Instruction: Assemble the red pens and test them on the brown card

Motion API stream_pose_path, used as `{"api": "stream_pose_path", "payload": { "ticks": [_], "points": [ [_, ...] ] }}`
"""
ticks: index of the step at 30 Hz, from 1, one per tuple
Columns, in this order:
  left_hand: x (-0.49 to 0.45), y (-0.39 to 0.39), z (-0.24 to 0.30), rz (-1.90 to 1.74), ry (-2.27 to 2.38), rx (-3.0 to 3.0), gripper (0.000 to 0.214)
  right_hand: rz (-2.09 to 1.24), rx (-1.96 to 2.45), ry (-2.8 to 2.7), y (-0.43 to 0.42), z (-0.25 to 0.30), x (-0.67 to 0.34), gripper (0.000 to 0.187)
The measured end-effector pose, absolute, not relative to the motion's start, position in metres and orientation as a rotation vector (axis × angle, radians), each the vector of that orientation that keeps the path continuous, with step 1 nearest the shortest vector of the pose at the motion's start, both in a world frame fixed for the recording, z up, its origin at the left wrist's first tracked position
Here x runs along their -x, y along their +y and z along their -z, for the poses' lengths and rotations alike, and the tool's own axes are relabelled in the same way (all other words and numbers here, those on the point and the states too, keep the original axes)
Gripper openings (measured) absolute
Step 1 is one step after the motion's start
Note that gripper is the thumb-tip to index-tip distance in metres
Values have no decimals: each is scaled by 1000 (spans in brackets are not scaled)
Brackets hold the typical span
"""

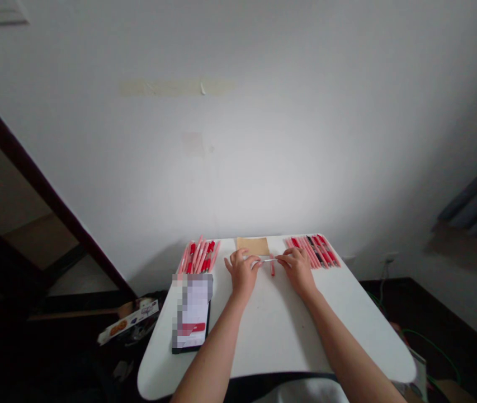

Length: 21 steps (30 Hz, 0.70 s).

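Both my hands rest near the far middle of a white table [272,336]. My left hand [241,271] and my right hand [297,267] are closed in pinches on the two ends of a thin pale pen refill [267,260] held level between them. A small red pen part [272,267] lies on the table just under it. A pile of red and pink pens [198,257] lies left of my hands, another row of pens [313,250] lies to the right.
A tan card or pad [253,245] lies at the table's far edge against the white wall. A phone-like device [192,313] lies at the left front. A box [127,322] and clutter sit on the dark floor at left; cables trail at right.
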<state>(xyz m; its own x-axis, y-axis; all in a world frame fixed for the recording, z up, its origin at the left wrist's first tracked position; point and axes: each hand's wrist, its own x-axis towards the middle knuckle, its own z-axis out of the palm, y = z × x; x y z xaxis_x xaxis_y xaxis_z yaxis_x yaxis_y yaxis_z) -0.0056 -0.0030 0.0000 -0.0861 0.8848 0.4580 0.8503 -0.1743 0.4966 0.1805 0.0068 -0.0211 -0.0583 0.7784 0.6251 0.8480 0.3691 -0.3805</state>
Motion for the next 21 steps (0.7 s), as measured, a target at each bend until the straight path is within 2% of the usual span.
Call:
{"api": "stream_pose_path", "payload": {
  "ticks": [9, 21],
  "points": [
    [7, -4, -3, -1108, 2080, -2034, 4, 161, 1503, -1774, 10, 24, -186, 20],
    [7, -4, 3, -1094, 2144, -2172, 6, 165, 1505, -1769, 10, 25, -188, 22]
  ]
}}
